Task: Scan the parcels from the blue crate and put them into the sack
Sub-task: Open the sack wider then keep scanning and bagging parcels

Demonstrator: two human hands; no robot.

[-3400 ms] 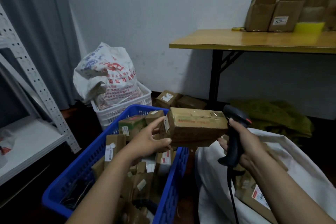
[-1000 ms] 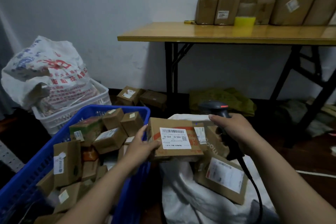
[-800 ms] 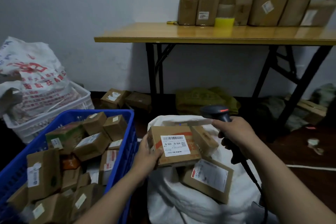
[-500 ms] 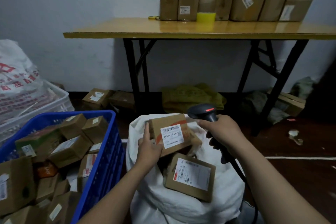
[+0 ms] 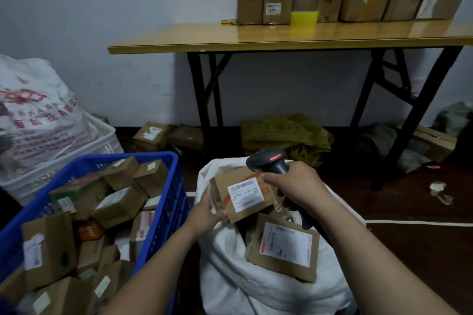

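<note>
My left hand (image 5: 207, 210) grips a brown cardboard parcel (image 5: 243, 194) by its left end, white label up, over the open mouth of the white sack (image 5: 256, 284). My right hand (image 5: 294, 184) holds a black barcode scanner (image 5: 267, 162) just above the parcel's right end; its cable runs down out of sight. A flat labelled parcel (image 5: 284, 245) lies in the sack below. The blue crate (image 5: 163, 215) at lower left holds several more brown parcels (image 5: 117, 204).
A white basket (image 5: 76, 151) with a printed bag (image 5: 33, 115) stands behind the crate. Further back stands a wooden folding table (image 5: 294, 36) carrying several open cartons. Boxes (image 5: 153, 134) and an olive sack (image 5: 284, 135) lie on the dark floor beneath it.
My left hand carried the parcel from above the crate rightward to over the sack, turning its label up. The view swung right, then slightly back left. The scanner stayed beside the parcel.
</note>
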